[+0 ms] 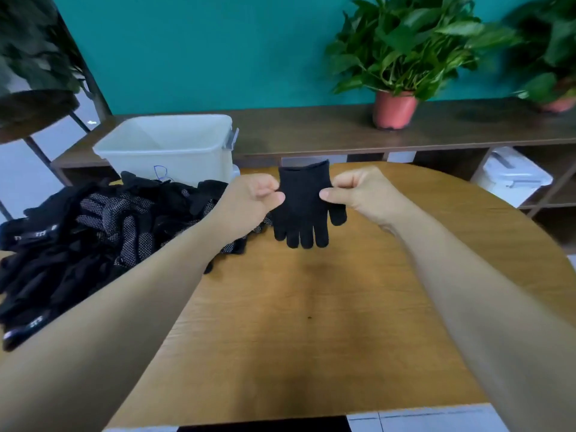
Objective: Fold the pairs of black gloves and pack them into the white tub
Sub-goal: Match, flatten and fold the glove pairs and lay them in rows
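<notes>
Taking twelve o'clock as straight ahead of the person, a loose pile of black gloves (93, 232) lay at about nine o'clock on the wooden table (311, 322). Several showed dotted palms and some had printed cuffs. Behind the pile, at about eleven o'clock, stood the white tub (168, 148), open-topped, with a blue scribble on its near wall. Whether it sat on the table's far edge or on the shelf (311, 129) behind could not be told.

At twelve o'clock both arms reached forward. The left hand (252, 201) had its fingers curled and pinched the left edge of a black glove (304, 210) between thumb and forefinger. The glove hung above the table with its cuff up and its fingers pointing down. Whether it was one glove or two laid flat together could not be told. The right hand (361, 191), also curled, pinched the glove's right edge just below the cuff.

At about one o'clock a green plant (402, 51) in a pink pot (394, 110) stood on the shelf against the teal wall. At two o'clock a white lidded box (514, 179) sat in a shelf compartment, with a second, blurred plant (551, 51) above it.
</notes>
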Available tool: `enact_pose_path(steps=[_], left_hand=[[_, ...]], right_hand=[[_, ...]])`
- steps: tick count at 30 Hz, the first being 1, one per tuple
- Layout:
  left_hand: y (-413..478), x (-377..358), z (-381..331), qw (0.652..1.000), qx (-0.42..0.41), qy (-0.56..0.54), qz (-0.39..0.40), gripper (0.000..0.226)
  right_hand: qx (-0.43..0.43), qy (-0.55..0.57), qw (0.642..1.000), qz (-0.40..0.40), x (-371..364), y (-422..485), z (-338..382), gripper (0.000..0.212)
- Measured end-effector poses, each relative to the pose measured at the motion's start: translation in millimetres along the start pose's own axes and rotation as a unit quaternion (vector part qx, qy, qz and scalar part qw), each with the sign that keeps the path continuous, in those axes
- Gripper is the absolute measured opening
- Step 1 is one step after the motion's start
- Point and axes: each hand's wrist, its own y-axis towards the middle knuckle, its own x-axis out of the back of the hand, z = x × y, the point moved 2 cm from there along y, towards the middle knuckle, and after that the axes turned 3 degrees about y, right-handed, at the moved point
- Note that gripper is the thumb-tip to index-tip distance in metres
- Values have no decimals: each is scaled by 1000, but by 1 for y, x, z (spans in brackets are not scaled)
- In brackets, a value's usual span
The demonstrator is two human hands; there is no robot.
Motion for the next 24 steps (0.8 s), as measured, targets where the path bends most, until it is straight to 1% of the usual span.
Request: enact_pose_path(steps=[1,2,3,4,6,8,9,12,14,16,17,18,19,20,21,22,23,24], left_hand=[[3,-5,2,999,-25,20,-3,13],[3,-12,8,998,-42,46,8,14],[-1,-21,19,995,-52,85,27,9],[-8,-31,31,989,-61,126,42,9],[-31,-56,60,975,-87,192,67,17],[-55,-80,82,958,-129,241,86,19],[-64,-88,92,951,-151,255,86,20],[-85,-97,109,939,-207,266,69,17],[-96,-98,108,926,-233,285,78,25],[-104,-96,106,919,-250,293,89,29],[-106,-94,107,919,-256,286,85,31],[-107,-92,107,924,-256,274,73,35],[-105,-90,106,933,-243,260,55,39],[-101,-91,103,940,-224,253,38,40],[-96,-93,100,944,-203,259,24,41],[-91,-98,96,942,-184,279,21,44],[-87,-105,92,936,-167,307,34,49],[-83,-113,87,927,-155,338,59,57]], right_hand=[[12,-1,1000,0,3,4,-6,16],[23,-20,1000,-1,4,4,-12,14],[24,-54,998,-2,1,3,-23,16],[17,-88,996,3,-5,0,-39,19],[-22,-130,991,24,-23,-16,-75,30],[-29,-168,984,47,-41,-33,-109,40],[-18,-191,980,53,-47,-40,-122,42],[31,-247,967,57,-55,-63,-131,34],[63,-282,955,62,-58,-77,-134,34],[64,-296,950,73,-61,-89,-137,36],[59,-286,954,63,-61,-94,-138,37],[53,-259,964,35,-61,-97,-137,38],[56,-229,972,-10,-61,-98,-135,40],[71,-219,971,-64,-61,-96,-132,42],[89,-241,960,-109,-64,-93,-129,42],[101,-289,943,-132,-68,-88,-124,41],[100,-338,927,-127,-76,-81,-121,42],[81,-370,921,-93,-84,-74,-118,46]])
